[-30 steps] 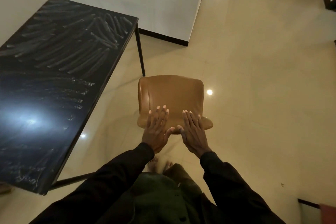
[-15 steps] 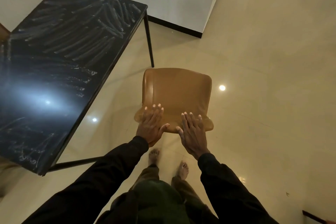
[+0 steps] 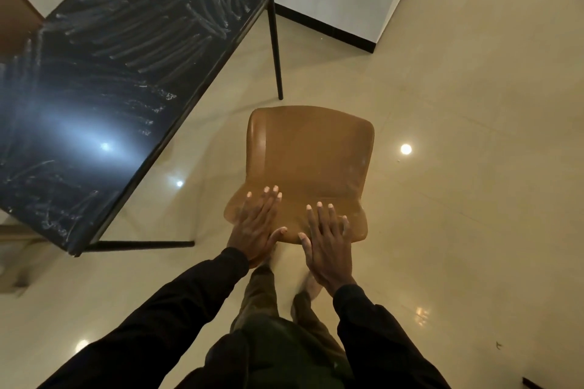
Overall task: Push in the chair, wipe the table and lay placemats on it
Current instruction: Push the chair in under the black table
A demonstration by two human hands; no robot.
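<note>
A tan leather chair stands on the glossy floor to the right of a black table, apart from it. Dusty white smear marks cover the tabletop. My left hand lies flat on the left part of the chair's backrest top, fingers straight. On the right part of the same edge rests my right hand, also flat with fingers spread. No placemats or cloth are in view.
A white wall with a dark skirting runs behind the table and ends at a corner. Another brown chair shows at the far left edge. My feet are below the chair back. Open floor stretches to the right.
The view has swung left, bringing more of the table in. Both hands stay flat on the chair back, and I have stepped forward behind the chair.
</note>
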